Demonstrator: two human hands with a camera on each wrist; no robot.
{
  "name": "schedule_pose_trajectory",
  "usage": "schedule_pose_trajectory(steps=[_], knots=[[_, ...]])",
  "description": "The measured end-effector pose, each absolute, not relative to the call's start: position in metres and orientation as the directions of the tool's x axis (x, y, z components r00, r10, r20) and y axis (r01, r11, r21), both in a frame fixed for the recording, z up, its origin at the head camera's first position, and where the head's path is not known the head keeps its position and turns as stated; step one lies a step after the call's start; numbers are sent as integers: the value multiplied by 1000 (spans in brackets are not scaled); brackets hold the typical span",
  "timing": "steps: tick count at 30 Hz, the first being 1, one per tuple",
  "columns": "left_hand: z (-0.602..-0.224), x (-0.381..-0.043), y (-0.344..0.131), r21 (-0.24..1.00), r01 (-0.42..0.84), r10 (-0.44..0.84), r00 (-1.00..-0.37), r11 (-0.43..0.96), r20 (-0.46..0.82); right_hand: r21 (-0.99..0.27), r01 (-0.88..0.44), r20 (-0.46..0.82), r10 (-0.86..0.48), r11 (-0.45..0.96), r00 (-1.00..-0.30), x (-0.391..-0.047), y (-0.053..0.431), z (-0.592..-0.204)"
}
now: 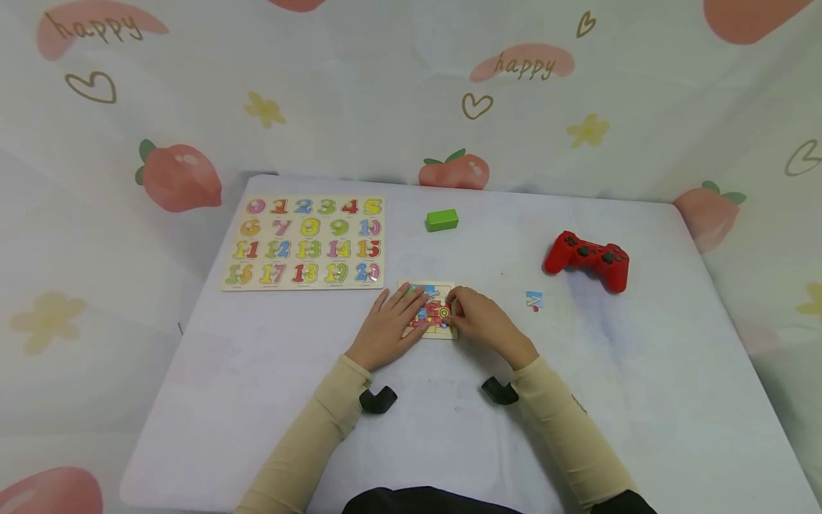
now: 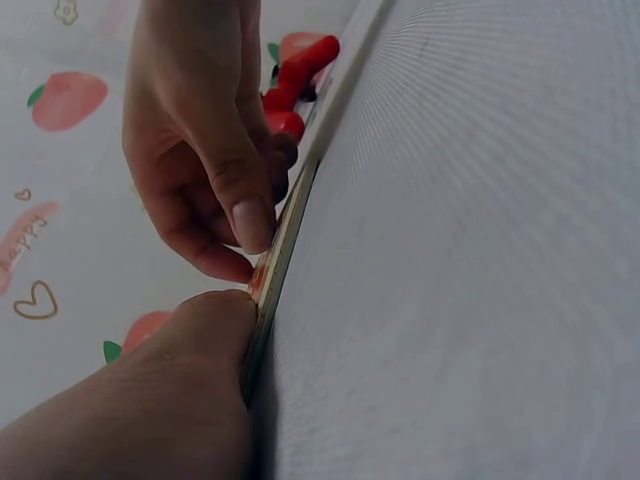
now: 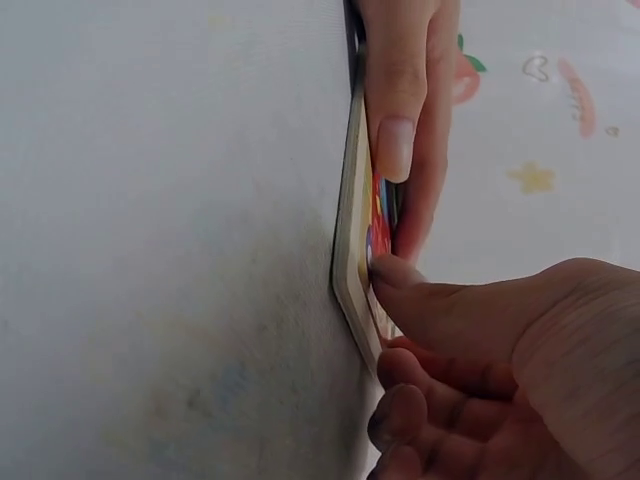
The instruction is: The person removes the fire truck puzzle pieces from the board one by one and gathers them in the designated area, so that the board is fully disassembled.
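A small wooden jigsaw puzzle (image 1: 439, 333) with a pale frame and a colourful picture lies flat on the table. My left hand (image 1: 390, 325) rests across its left part, fingers stretched out and covering some of the picture. At the right edge my right hand (image 1: 486, 319) has its thumb and index finger pinched at a puzzle piece (image 1: 444, 313), partly hidden by the fingertips. In the right wrist view, the right thumb (image 3: 440, 310) touches the picture side while the other fingers curl beside the board. A loose blue puzzle piece (image 1: 534, 300) lies to the right.
A wooden number board (image 1: 302, 280) with numerals 0 to 20 lies at the back left. Behind the puzzle sits a green block (image 1: 442, 220). A red game controller (image 1: 587, 260) is at the right. The white table (image 1: 257, 400) meets a patterned cloth at the back.
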State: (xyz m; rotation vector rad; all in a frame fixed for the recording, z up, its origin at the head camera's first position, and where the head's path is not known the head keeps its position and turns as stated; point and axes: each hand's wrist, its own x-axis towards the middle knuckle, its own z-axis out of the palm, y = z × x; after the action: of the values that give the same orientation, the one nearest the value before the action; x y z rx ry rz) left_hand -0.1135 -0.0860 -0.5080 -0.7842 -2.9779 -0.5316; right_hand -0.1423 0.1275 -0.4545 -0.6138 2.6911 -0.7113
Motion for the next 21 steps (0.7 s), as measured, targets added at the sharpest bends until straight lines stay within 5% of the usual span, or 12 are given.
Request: schedule_pose_trajectory(steps=[11,21], knots=[[-510,-113,-86,332,472,456,-880,816,131,-532,-359,-103,-479,767,-872,-138,126,-456],[-507,-114,-92,400,564,565,-815,722,129,-552,-325,-122,-460,768,-880,-137,125,-456]])
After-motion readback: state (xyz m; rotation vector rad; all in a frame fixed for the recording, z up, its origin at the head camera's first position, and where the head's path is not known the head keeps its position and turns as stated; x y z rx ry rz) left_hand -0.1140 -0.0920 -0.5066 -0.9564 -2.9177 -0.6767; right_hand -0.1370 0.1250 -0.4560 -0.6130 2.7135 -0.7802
